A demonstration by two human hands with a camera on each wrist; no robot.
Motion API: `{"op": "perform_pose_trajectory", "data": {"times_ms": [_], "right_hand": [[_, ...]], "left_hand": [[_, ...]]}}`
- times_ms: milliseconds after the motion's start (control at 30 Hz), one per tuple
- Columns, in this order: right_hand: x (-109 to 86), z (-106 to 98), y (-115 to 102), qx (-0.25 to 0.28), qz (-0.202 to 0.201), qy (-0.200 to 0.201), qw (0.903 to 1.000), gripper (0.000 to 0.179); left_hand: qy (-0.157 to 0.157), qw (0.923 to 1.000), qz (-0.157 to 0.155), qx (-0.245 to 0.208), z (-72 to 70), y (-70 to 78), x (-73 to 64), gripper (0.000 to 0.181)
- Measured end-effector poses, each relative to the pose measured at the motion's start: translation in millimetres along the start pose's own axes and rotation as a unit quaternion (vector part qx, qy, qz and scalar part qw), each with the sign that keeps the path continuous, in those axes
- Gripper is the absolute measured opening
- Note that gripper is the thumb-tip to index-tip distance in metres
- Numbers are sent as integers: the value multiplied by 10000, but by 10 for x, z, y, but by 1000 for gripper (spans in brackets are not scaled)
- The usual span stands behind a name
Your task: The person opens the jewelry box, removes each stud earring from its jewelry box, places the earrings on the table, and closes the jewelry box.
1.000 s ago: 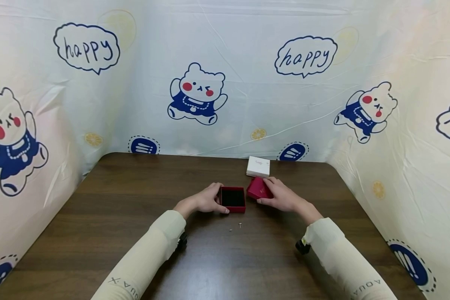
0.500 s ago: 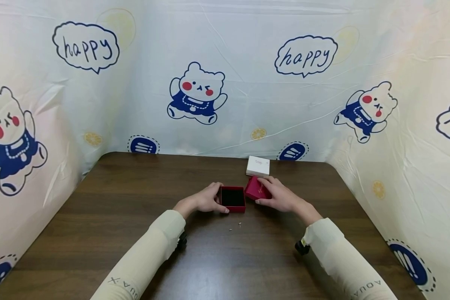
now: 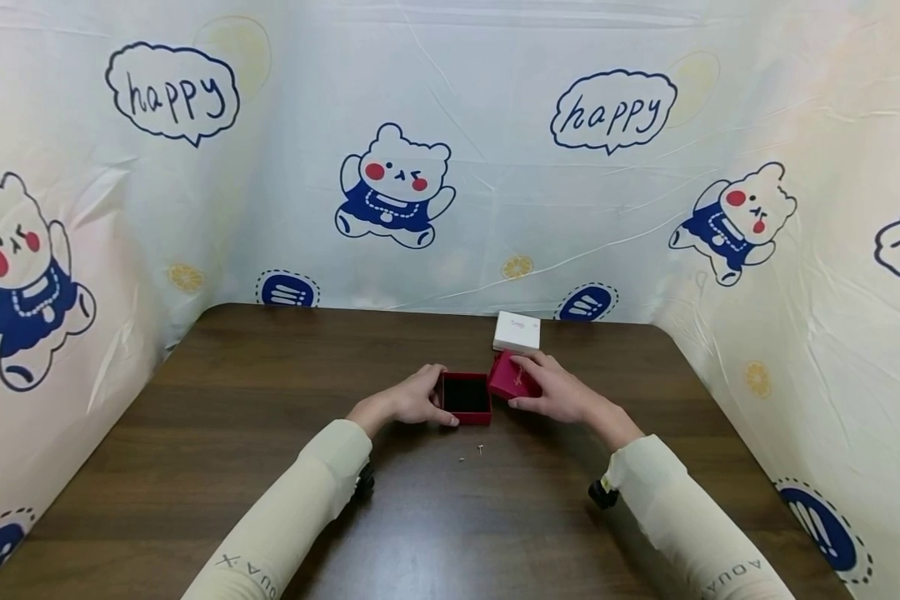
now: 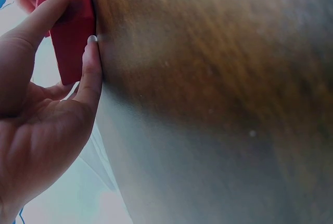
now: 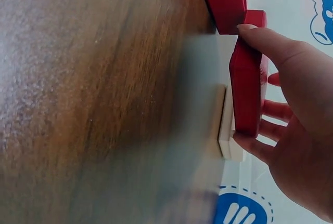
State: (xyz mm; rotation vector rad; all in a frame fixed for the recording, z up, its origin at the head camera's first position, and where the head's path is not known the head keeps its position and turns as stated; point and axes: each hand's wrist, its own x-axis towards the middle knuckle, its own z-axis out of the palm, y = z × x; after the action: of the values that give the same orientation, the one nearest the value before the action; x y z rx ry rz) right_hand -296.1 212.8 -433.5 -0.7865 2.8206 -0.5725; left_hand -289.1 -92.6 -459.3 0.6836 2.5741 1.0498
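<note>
The left hand (image 3: 412, 400) grips the left side of a small red jewelry box base (image 3: 468, 418), its thumb at the front corner. Black padding lines the inside. In the left wrist view, thumb and fingers hold the red wall (image 4: 73, 52) close to the table. The right hand (image 3: 558, 392) holds the red box lid (image 3: 510, 379), tilted, right beside the base. Seen from the right wrist, the lid (image 5: 246, 89) is pinched between thumb and fingers, raised higher than the base. Two tiny shiny pieces lie in front: a T-shaped one (image 3: 481, 449) and a smaller bit (image 3: 461, 459).
A white box (image 3: 517, 332) with faint lettering stands behind the lid, close to the far edge of the brown wooden table (image 3: 307, 358). A printed curtain (image 3: 487, 183) hangs behind the table and along both sides.
The right hand has moved the lid slightly left, closer to the base, and its top has turned more toward the head camera. The left hand and the base have stayed in place.
</note>
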Motion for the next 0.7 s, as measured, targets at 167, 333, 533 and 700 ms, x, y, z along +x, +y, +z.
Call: {"op": "perform_pose_trajectory", "data": {"times_ms": [167, 333, 533, 700], "right_hand": [[6, 7, -37, -24, -205, 14, 9998, 80], [22, 20, -69, 30, -284, 2, 9996, 79], [50, 51, -119, -6, -378, 27, 9993, 78], [87, 61, -170, -49, -436, 3, 9990, 77]], "left_hand": [[-21, 10000, -39, -19, -7, 17, 1, 77], [-48, 10000, -56, -4, -14, 19, -2, 78], [-102, 9999, -65, -39, -9, 10, -2, 79], [-92, 9999, -52, -75, -16, 20, -3, 78]]}}
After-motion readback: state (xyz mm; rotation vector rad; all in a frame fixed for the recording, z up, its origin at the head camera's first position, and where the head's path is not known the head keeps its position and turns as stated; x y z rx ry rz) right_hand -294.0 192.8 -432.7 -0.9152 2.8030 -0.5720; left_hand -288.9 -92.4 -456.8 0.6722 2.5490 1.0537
